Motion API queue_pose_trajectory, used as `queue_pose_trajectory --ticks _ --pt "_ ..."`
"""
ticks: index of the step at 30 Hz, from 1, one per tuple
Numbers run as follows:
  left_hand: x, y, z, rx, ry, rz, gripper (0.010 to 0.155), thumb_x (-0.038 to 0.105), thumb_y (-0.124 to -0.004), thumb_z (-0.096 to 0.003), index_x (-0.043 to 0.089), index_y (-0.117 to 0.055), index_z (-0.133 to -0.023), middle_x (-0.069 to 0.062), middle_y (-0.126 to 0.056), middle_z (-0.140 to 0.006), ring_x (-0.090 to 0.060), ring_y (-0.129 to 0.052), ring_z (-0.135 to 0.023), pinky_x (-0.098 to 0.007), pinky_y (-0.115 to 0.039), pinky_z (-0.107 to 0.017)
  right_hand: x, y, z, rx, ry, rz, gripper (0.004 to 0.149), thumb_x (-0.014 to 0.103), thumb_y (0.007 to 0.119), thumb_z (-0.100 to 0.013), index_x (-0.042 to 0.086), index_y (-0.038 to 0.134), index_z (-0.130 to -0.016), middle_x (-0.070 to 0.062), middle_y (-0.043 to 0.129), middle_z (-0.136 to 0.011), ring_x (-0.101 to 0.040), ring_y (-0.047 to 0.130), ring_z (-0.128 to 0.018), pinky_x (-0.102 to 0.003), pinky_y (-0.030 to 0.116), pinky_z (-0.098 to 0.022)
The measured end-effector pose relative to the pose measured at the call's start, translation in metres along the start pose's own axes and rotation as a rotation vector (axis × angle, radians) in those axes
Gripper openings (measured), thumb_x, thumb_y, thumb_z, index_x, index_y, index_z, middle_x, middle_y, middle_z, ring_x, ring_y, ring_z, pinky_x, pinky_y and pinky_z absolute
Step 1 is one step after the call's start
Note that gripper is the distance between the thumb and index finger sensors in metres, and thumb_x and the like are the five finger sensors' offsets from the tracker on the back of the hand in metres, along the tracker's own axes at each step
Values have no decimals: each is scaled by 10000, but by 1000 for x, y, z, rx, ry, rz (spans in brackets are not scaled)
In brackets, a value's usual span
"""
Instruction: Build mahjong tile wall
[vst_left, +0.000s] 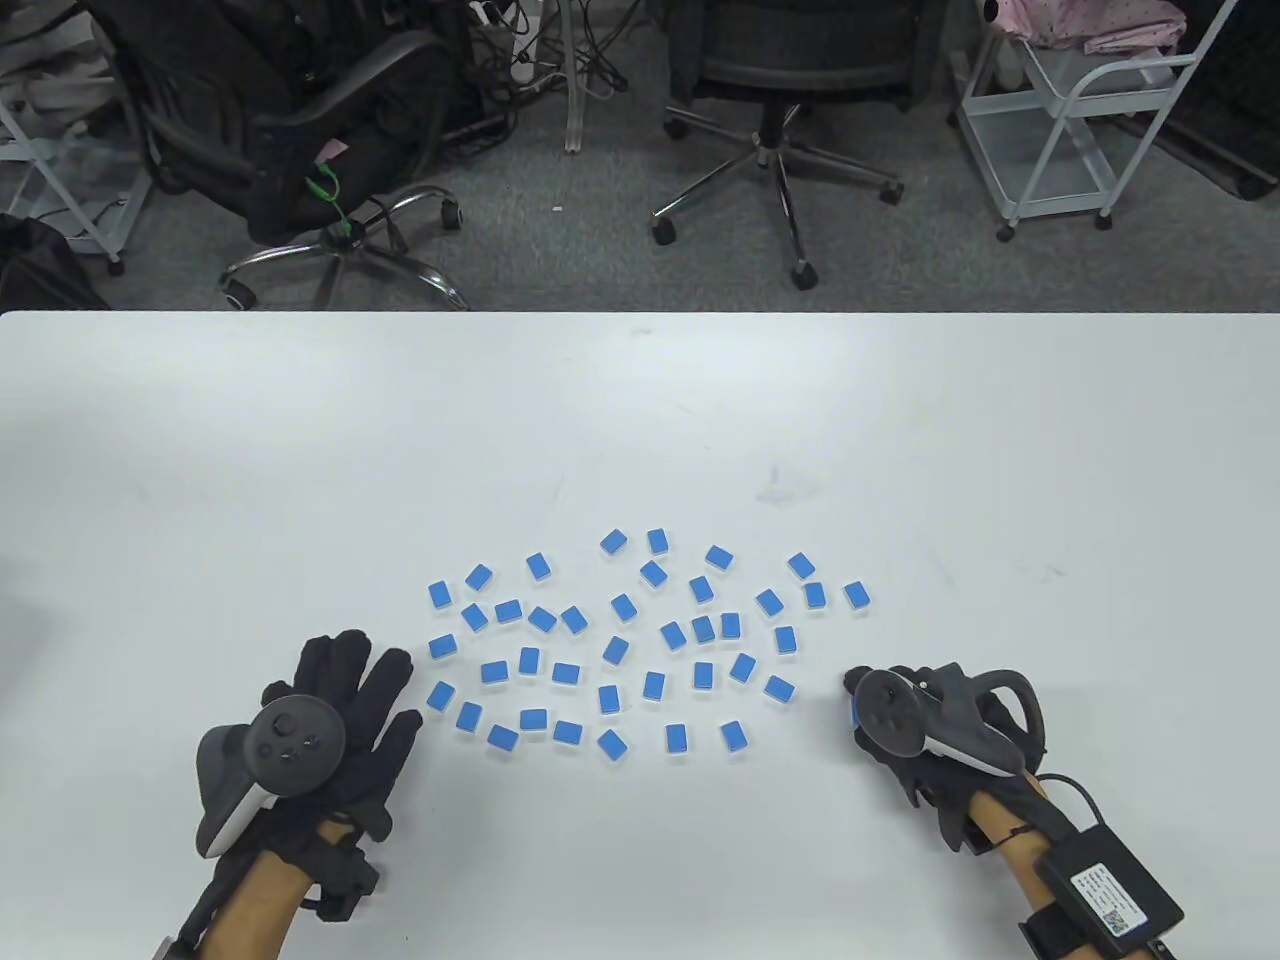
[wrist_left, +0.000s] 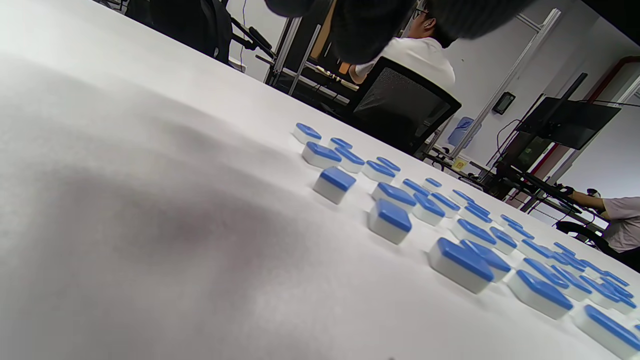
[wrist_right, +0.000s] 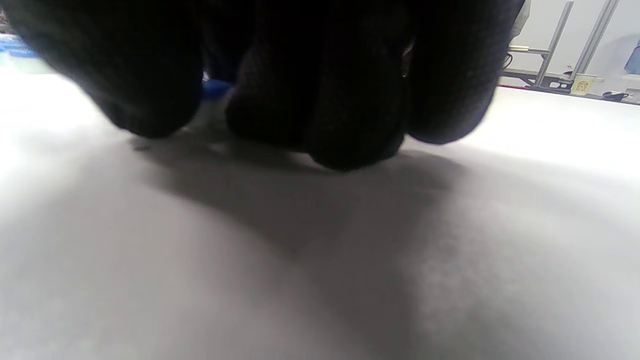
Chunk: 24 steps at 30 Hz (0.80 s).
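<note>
**Hands at the near edge of the scattered tiles**

We see the left hand (vst_left: 335, 715) lying flat on the white table (vst_left: 640, 420), palm down, fingers straight and spread, grasping nothing. Its fingertips point toward the near-left edge of the tile spread and stop just short of the nearest mahjong tile (vst_left: 439, 695).

The right hand (vst_left: 915, 725) rests on the table at the near-right of the spread, fingers curled downward with the tips (wrist_right: 350, 145) at the tabletop. In the right wrist view a sliver of blue (wrist_right: 216, 89) shows between the curled fingers, and a thin blue edge shows beside this hand in the table view. We cannot tell whether a tile is gripped there.

The mahjong tiles (vst_left: 640, 640) lie between and slightly beyond the two hands, blue backs up, white bodies below, loosely scattered at varied angles. None is stacked, and no row is formed.

Beyond the far table edge stand office chairs (vst_left: 770, 90) and a white cart (vst_left: 1080, 110).
</note>
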<state>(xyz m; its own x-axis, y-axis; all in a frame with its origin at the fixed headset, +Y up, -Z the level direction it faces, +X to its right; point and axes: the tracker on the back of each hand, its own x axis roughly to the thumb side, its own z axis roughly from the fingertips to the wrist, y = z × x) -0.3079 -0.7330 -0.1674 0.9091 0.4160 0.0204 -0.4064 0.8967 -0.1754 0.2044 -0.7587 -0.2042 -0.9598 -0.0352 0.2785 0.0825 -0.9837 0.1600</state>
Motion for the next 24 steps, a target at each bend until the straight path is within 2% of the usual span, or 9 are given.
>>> queue_pose_trajectory --ticks 3,5,9,13,16,20,24 --pt "0 0 2 -7 3 5 668 609 -549 -512 377 -455 -1131 27 -198 -1233 -286 -92 -1140 -647 -134 -762 0 -2 1 36 -5 8 638 482 853 -328 252 676 -896 9 913 -689 -207 965 -541 -519 807 -551" --pt "-1 0 3 -4 3 11 667 608 -550 -512 376 -457 -1130 25 -201 -1232 -287 -94 -1139 -647 -138 -762 -5 -6 0 101 6 -11 672 481 855 -327 252 637 -919 14 890 -748 -203 960 -590 -521 801 -572" --pt "-2 2 6 0 4 13 670 608 -550 -511 373 -460 -1132 23 -205 -1232 -289 -124 -1137 -647 -140 -762 -27 -7 0 171 83 -141 628 390 852 -368 234 621 -931 -16 864 -802 -221 946 -632 -543 785 -589" --pt "0 1 5 1 -4 16 669 608 -549 -512 373 -459 -1131 23 -206 -1233 -290 -126 -1137 -647 -141 -763 -52 -2 0 99 203 -212 588 348 818 -390 231 610 -927 -15 856 -788 -201 940 -587 -517 801 -566" --pt "2 1 5 3 -16 11 670 608 -550 -512 370 -462 -1132 24 -209 -1233 -290 -128 -1137 -647 -144 -763 -61 2 -2 63 264 -306 616 364 794 -401 235 548 -951 -27 812 -830 -208 912 -594 -519 803 -544" --pt "3 2 4 8 -24 15 669 608 -549 -511 373 -460 -1131 26 -212 -1232 -289 -126 -1138 -646 -147 -764 -70 3 -16 68 313 -373 661 397 807 -396 274 498 -966 -28 784 -841 -206 879 -590 -501 812 -473" --pt "3 3 2 11 -26 22 670 607 -550 -510 370 -463 -1131 24 -213 -1232 -290 -125 -1139 -646 -148 -765 -73 0 -43 51 335 -446 680 391 831 -388 313 481 -966 -62 804 -825 -227 880 -571 -477 832 -423"
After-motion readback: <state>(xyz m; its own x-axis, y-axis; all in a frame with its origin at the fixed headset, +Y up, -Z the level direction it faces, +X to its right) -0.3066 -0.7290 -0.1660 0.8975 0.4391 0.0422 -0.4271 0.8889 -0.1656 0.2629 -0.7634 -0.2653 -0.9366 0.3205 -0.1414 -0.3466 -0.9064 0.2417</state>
